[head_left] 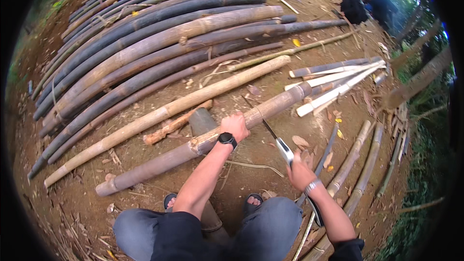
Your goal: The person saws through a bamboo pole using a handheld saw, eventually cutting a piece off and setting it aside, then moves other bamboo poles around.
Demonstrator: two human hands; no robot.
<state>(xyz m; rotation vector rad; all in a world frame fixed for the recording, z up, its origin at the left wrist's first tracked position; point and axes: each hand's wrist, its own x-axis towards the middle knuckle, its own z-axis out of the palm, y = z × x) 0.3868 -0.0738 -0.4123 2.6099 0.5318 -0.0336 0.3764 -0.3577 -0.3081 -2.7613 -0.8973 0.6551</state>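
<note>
Bamboo pole (pixel 205 143) lies diagonally at centre, near left to far right. Far left: row of dark and tan bamboo poles (pixel 159 42). Left hand (pixel 235 126): closed over the pole's middle. Handsaw (pixel 281 145): blade against the pole, right of the left hand. Right hand (pixel 300 172): wrapped around the handsaw's handle. Far right: split bamboo pieces (pixel 333 92)

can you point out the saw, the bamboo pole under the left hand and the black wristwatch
Hand saw (pixel 284 150): head view, on the pale front part of its handle.
Held bamboo pole (pixel 205 141): head view, on its middle stretch.
Black wristwatch (pixel 225 137): head view, on its face.
</note>
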